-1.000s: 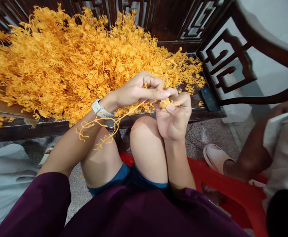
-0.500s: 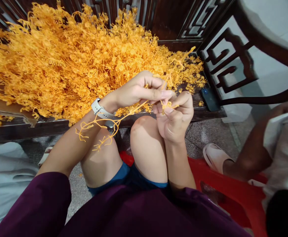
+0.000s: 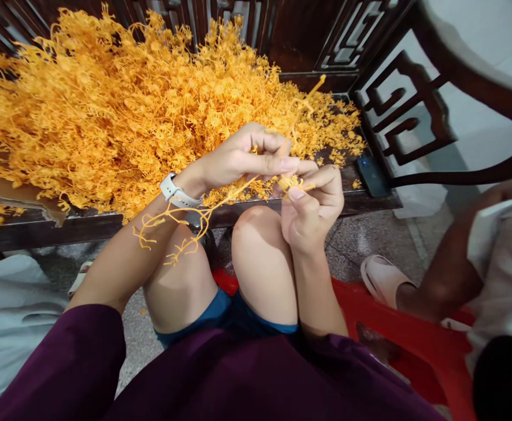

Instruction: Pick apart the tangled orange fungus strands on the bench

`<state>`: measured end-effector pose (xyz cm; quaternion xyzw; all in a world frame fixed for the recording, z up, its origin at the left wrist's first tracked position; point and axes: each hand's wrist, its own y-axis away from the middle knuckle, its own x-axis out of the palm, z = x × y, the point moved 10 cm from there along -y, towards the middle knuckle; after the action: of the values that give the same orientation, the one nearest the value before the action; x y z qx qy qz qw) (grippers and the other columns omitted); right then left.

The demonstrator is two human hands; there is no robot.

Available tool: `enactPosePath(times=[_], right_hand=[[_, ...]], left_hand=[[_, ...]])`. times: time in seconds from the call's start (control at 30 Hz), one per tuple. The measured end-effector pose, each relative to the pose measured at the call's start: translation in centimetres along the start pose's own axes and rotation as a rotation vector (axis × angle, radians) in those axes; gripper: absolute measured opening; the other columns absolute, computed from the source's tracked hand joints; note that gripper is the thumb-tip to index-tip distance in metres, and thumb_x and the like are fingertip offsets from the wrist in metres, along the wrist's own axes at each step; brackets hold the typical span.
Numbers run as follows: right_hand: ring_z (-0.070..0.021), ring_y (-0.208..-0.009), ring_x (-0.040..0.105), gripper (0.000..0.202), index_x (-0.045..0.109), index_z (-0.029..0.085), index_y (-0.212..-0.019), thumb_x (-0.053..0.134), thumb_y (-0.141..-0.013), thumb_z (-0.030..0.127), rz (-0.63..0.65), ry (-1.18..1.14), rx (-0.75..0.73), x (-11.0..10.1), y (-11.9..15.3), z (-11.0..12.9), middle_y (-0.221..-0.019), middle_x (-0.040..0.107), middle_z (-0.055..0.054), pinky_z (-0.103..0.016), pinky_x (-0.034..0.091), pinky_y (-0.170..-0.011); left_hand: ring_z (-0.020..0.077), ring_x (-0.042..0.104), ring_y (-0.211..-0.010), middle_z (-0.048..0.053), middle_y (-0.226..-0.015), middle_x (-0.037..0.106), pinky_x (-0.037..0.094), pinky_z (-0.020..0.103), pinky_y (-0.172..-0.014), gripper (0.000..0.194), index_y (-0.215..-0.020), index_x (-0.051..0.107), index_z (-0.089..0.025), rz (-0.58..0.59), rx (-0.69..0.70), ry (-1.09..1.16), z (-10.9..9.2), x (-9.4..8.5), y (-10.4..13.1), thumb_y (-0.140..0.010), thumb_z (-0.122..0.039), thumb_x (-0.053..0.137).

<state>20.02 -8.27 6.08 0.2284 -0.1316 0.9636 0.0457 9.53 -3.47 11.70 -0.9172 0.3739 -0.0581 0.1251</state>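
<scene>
A thin, branching orange stem (image 3: 233, 193) runs between the fingers of my left hand (image 3: 256, 153), which is closed on it. Its forked lower end hangs over my left forearm and knee, and its other end rises past the fingers over the orange heap. My right hand (image 3: 312, 207) is pinched on a small bunch of orange sprigs (image 3: 288, 183) right beside the left fingertips. Whether that bunch joins the long stem cannot be made out. Behind both hands lies a large heap of curly orange stems (image 3: 150, 105).
The heap rests on a dark wooden bench (image 3: 80, 231) with a carved armrest (image 3: 418, 105). A dark phone (image 3: 373, 174) lies near the armrest. Cardboard (image 3: 14, 193) sits at the left. People sit on both sides; a red stool (image 3: 396, 321) is at the right.
Both hands have shifted slightly left. The raised end of the stem has swung left and a little up. My right fingers are pinched nearer the small bunch.
</scene>
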Motion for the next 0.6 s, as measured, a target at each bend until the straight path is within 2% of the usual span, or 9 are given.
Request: enactPosePath(times=[0.17, 0.33, 0.47, 0.6], right_hand=[[-0.0250, -0.096, 0.069, 0.046, 0.053, 0.028, -0.079, 0.095, -0.080, 0.048, -0.050, 0.060, -0.034, -0.4, 0.1, 0.4, -0.099, 0.064, -0.003, -0.038, 0.058, -0.068], [-0.0219, -0.084, 0.067, 0.042, 0.053, 0.028, -0.078, 0.087, -0.090, 0.050, -0.030, 0.212, -0.266, 0.0, 0.2, 1.9, -0.087, 0.061, -0.002, -0.044, 0.061, -0.079], [-0.0197, -0.076, 0.065, 0.041, 0.054, 0.028, -0.080, 0.085, -0.091, 0.052, 0.033, 0.263, -0.476, 0.2, 0.1, 2.7, -0.084, 0.061, 0.000, -0.043, 0.062, -0.074], [-0.0206, -0.082, 0.071, 0.030, 0.058, 0.028, -0.085, 0.082, -0.094, 0.043, 0.085, 0.243, -0.536, 0.2, 0.0, 2.6, -0.094, 0.071, 0.000, -0.046, 0.064, -0.080]], left_hand=[[0.0045, 0.036, -0.047, -0.004, -0.052, 0.044, 0.024, 0.029, -0.049, 0.067, -0.058, 0.054, -0.017, -0.002, -0.009, -0.044, 0.2, -0.1, -0.1, -0.085, -0.070, 0.086], [0.0031, 0.039, -0.049, -0.005, -0.054, 0.046, 0.027, 0.024, -0.051, 0.067, -0.062, 0.057, -0.016, 0.042, 0.043, -0.053, 0.3, 0.2, -0.5, -0.087, -0.072, 0.083], [0.0021, 0.039, -0.051, -0.006, -0.056, 0.045, 0.028, 0.022, -0.053, 0.068, -0.064, 0.056, -0.015, 0.069, 0.054, -0.074, 0.5, 0.2, -0.5, -0.090, -0.073, 0.080], [0.0038, 0.037, -0.052, -0.006, -0.055, 0.043, 0.026, 0.026, -0.052, 0.066, -0.062, 0.054, -0.016, 0.053, 0.062, -0.083, 0.2, 0.1, -0.4, -0.090, -0.069, 0.082]])
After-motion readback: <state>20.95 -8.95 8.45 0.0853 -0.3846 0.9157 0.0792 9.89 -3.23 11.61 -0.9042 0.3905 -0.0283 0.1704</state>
